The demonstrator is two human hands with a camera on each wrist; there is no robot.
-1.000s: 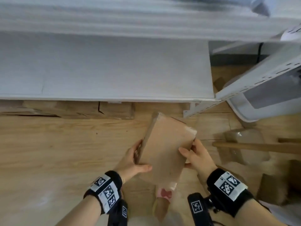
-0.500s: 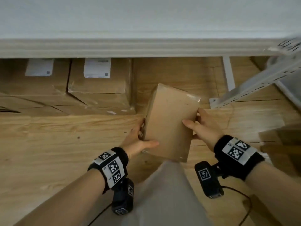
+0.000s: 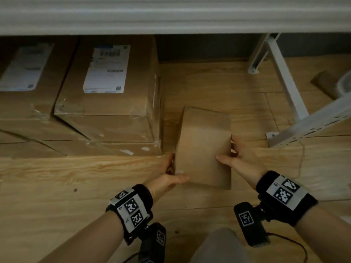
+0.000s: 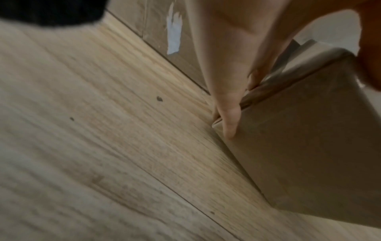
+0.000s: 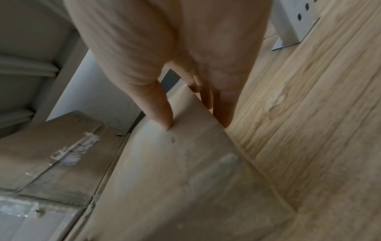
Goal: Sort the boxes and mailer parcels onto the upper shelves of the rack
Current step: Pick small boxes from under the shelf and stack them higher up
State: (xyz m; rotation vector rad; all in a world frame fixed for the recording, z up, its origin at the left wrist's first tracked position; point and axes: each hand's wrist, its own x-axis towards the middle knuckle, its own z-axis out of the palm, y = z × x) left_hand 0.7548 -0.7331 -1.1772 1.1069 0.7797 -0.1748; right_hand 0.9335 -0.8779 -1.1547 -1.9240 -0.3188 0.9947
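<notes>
Below the white shelf edge, both hands have lowered the plain brown cardboard box toward centre; left hand at 9 o'clock and right hand at 3 o'clock clasp it, so shelving remains undone.

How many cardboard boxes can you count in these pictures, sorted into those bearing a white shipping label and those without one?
Brown cardboard boxes with a white shipping label: 2, the large one beside the held box and its partly cropped neighbour at the left edge.
Plain brown cardboard box without a visible label: 1, held between both hands.
Total: 3.
</notes>
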